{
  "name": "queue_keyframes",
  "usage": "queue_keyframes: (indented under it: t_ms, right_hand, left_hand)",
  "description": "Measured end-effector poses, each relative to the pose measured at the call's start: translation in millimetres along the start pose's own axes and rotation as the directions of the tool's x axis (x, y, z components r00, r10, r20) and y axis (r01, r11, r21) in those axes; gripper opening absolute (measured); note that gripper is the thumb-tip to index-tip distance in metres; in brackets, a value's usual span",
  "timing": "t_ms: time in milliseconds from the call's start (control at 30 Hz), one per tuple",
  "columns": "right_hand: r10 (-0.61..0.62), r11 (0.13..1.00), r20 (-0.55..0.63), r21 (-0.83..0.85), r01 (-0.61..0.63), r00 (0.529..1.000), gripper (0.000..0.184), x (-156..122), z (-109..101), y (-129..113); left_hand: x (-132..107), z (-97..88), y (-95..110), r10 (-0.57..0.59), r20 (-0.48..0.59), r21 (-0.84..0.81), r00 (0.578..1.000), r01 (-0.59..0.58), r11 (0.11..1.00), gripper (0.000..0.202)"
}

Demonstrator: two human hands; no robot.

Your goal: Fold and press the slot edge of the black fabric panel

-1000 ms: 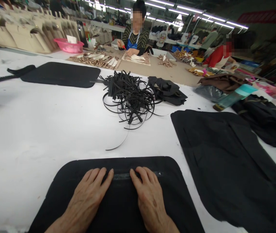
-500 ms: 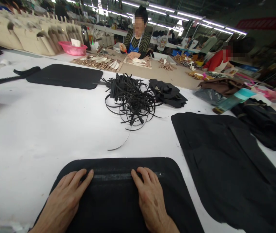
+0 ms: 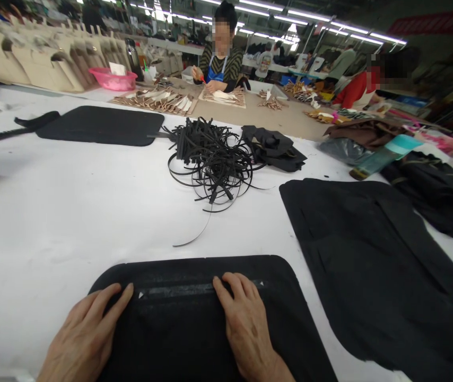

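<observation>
A black fabric panel (image 3: pixel 171 339) with rounded corners lies flat in front of me. Across its upper part runs a greyish shiny strip (image 3: pixel 174 290), with a small pale triangle at each end. My left hand (image 3: pixel 85 323) rests on the panel's left side, fingers stretched out, just left of the strip. On the right part of the strip lie the fingertips of my right hand (image 3: pixel 246 318), its fingers extended and pressing on the fabric. Neither hand grips anything. The panel's lower edge is out of view.
A tangle of thin black strips (image 3: pixel 214 159) lies ahead on the white table (image 3: pixel 71 212). Larger black fabric pieces (image 3: pixel 369 254) are at the right, near a teal-lidded bottle (image 3: pixel 385 156). Another black panel (image 3: pixel 103 124) lies at far left. A co-worker (image 3: pixel 220 58) sits opposite.
My left hand has slid left and slightly down off the strip, uncovering its left end and the triangle there. The right hand stays almost in the same place.
</observation>
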State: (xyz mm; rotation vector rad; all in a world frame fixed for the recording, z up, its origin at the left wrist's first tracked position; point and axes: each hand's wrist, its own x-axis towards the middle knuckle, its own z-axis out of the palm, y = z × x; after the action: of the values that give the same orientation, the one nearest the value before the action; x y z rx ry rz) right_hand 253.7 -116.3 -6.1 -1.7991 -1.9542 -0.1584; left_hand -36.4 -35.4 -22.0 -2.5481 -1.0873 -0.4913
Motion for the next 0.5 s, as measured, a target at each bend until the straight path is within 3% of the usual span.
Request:
queue_keyframes:
  t_ms: [500]
  right_hand:
    - [0.026,1.000,0.021,0.008,-0.026,0.999,0.044,0.2,2.6,1.9]
  left_hand:
    - [2.2,-2.3,4.0,-0.107,0.031,-0.143,0.994,0.111,0.984,0.045]
